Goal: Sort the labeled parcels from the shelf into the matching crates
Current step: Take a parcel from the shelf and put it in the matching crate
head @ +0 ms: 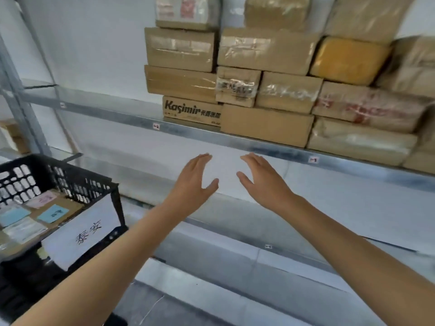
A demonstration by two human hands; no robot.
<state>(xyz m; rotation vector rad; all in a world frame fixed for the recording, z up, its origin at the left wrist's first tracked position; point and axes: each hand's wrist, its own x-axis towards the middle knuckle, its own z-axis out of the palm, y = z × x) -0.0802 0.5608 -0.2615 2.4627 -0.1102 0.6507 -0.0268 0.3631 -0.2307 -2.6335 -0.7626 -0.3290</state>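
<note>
Head view. Both hands raised in front of the metal shelf [235,137], empty, nothing gripped. Left hand [195,182]: fingers extended and together, thumb spread, palm turned inward toward the right. Right hand [263,180]: same posture mirrored, palm facing left. The two hands are near each other with a gap between them, below the shelf's front edge and not touching it.

Parcels [266,67]: stacked in several layers on the shelf, right of centre, above the hands. Mostly brown cardboard boxes wrapped in clear tape, long axes running along the shelf, left to right, short ends facing sideways. Lowest front box [266,124] plain brown, sitting at the shelf edge directly above the hands. A printed "Kasimir" box [190,109] beside it on the left, lettering facing outward. One yellow parcel [348,60] higher up on the right.

Black crate [77,184] at lower left, a white handwritten sign [82,234] on its near wall. Inside: flat parcels with blue and pink labels, lying face up.
</note>
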